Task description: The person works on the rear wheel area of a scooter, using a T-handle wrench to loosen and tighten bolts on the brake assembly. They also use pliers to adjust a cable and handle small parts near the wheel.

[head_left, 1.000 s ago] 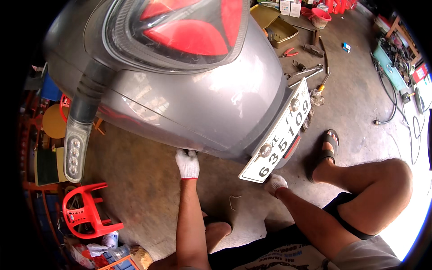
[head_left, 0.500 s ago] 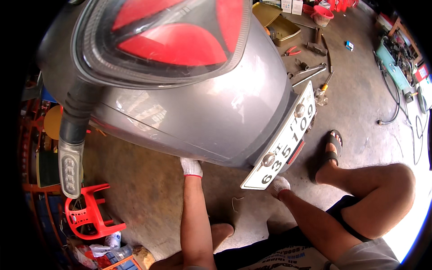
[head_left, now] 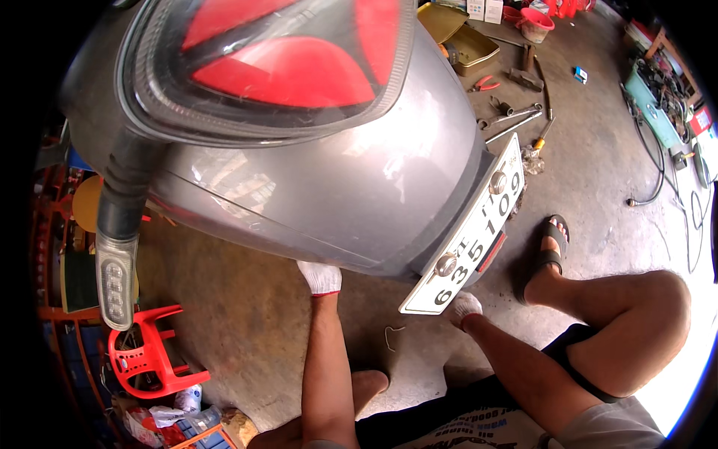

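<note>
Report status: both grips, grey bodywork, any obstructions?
Left grip under edge of grey bodywork, fingers hidden. Right grip by lower edge of white plate, hold unclear. Bodywork blocks left-side view.

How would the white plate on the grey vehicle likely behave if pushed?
The white plate probably feels stiff yet could flex slightly, as it looks like a thin, flat sheet. It likely won't slide or drop, since two round fasteners appear to hold it.

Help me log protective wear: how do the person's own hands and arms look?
The left hand and right hand wear white gloves with red cuff edges; much of each glove is hidden. Both forearms are bare. A short grey sleeve shows on the right.
</note>
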Tool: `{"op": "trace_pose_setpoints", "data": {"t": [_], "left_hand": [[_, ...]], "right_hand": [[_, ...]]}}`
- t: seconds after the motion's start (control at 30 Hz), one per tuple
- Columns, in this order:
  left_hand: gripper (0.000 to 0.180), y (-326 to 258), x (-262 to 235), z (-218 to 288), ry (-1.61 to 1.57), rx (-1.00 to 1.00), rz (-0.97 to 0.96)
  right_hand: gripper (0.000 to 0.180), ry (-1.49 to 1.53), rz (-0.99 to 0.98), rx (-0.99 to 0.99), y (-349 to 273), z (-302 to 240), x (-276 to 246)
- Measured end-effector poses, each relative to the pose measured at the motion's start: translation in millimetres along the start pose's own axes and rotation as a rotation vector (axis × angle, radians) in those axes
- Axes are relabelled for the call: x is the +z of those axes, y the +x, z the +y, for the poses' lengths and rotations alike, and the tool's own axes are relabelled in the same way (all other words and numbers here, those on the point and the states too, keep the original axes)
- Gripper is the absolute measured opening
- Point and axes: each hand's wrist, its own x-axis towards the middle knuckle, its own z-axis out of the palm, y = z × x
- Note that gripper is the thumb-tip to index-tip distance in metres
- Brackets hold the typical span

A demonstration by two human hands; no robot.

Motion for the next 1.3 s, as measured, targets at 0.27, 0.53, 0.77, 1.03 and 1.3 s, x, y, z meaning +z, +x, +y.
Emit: {"op": "trace_pose_setpoints", "data": {"t": [0.27, 0.53, 0.77, 1.03, 1.3], "left_hand": [[0.049, -15.4, 14.0, 1.7, 0.207, -0.008, 0.139], [0.021, -1.5, 6.5, -7.3, 0.227, 0.218, 0.048], [0.025, -10.1, 31.9, -9.1, 0.41, 0.214, 0.203], [0.032, -21.5, 67.2, 33.3, 0.437, -0.293, 0.289], [0.029, -30.3, 63.9, 14.4, 1.045, 0.609, 0.092]], "right_hand": [[0.037, -0.023, -0.028, 0.03, -11.0, -12.1, -12.9], [0.038, -0.091, -0.076, 0.068, -20.7, -28.1, -26.1], [0.037, -0.084, -0.002, 0.084, -20.4, -23.0, -19.4], [0.034, -0.027, 0.054, 0.116, -30.7, -38.5, -28.8], [0.036, -0.025, -0.017, 0.122, -31.8, -41.2, -34.2]]}}
